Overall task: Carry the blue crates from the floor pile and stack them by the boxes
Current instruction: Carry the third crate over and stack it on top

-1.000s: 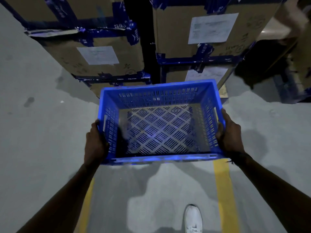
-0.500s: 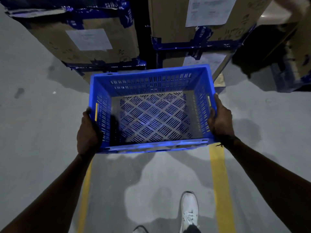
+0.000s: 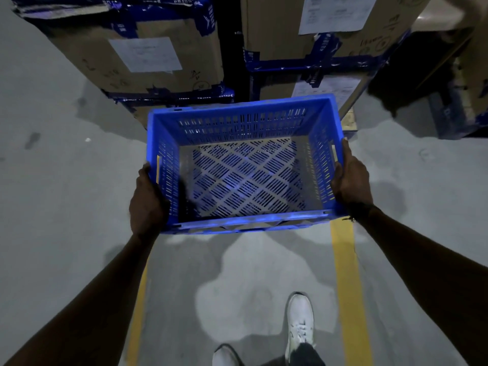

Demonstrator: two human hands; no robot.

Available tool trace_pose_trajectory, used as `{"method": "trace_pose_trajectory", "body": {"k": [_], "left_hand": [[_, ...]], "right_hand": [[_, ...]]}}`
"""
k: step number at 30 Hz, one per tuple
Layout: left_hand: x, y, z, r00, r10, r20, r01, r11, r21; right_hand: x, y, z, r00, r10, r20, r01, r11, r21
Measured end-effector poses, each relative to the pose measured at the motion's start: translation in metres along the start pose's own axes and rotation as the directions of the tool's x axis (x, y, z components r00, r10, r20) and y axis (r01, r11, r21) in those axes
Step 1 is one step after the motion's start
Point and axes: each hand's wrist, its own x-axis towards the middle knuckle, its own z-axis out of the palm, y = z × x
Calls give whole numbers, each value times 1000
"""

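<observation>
Facing taped boxes [image 3: 163,56] (stacked), hands carry crate [image 3: 243,128].

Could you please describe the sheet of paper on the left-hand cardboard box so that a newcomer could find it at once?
Start at the two stacks of brown cardboard boxes bound with blue tape beyond the blue slotted plastic crate. On the left stack's large box, the white paper label sits squarely on the front face. Unlike the right stack's upper label, it lies fully within the picture.
</observation>
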Motion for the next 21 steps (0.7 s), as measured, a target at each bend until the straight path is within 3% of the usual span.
{"method": "trace_pose_trajectory", "body": {"k": [14, 21], "left_hand": [[10, -1, -1, 999, 37, -15, -38, 999, -35], [13, -14, 5, 996, 81, -39, -83, 996, -38]], "right_hand": [[-6, -4, 1, 999, -4, -54, -1, 996, -89], [-23, 5, 1, 995, 2, -101, -6, 999, -33]]}}
